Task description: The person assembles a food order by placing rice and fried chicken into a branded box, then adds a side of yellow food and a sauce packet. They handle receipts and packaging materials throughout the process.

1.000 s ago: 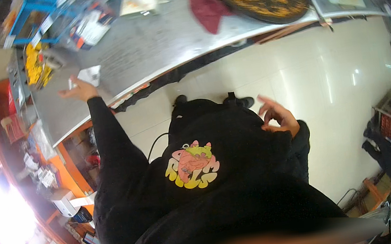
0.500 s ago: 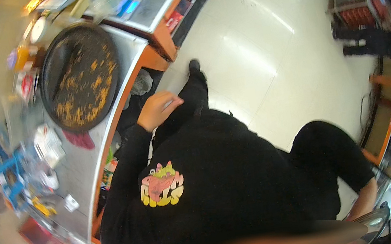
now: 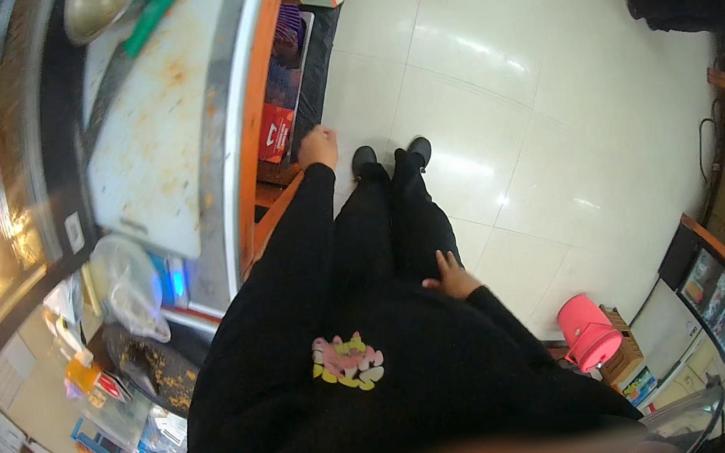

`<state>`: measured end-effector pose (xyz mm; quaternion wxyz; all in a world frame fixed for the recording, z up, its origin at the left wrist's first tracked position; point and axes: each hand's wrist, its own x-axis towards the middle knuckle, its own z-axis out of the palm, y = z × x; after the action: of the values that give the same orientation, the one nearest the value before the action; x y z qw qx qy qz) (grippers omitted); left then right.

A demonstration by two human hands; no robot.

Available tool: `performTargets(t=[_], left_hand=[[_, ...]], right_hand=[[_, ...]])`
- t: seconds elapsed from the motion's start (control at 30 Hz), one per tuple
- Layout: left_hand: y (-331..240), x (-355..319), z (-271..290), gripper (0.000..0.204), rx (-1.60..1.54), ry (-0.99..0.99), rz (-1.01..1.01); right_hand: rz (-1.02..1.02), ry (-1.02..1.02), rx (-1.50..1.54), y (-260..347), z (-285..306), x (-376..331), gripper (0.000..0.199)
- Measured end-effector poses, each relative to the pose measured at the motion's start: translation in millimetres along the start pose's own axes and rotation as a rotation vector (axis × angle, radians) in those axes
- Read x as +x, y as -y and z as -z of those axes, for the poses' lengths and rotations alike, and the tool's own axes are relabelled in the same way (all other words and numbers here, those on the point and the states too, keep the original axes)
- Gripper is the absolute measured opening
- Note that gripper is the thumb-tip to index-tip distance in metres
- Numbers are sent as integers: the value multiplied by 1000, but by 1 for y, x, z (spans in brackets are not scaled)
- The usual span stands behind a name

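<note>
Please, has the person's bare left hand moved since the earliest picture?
Yes. Judged against the round black tray, the bare left hand has passed from one side to the other, toward the white rectangular cutting board.

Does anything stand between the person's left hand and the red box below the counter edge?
Nothing visible blocks the way: the left hand appears beside the red box, with only a thin pale edge along the box's near side. Depth is hard to judge.
</note>
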<state>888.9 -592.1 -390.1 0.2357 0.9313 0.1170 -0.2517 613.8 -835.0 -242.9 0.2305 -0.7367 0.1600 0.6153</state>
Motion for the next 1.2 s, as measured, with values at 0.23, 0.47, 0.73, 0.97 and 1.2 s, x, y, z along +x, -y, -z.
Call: performTargets(t=[0.23,0.47,0.73,0.97,1.2], left_hand=[[24,159,-60,31,290,-194,100],[56,209,-93,33,464,-244,38],[57,204,-95,29,441,-288,-39],[44,217,-88,27,406,-195,201],[21,193,-59,26,424,-527,37]], right_hand=[[-121,-86,-119,-21,18,42,121],[-117,-63,-134,-51,14,63,124],[-117,32,-137,-47,34,67,125],[-158,144,-151,-51,43,73,126],[-157,211,-132,-41,70,63,124]])
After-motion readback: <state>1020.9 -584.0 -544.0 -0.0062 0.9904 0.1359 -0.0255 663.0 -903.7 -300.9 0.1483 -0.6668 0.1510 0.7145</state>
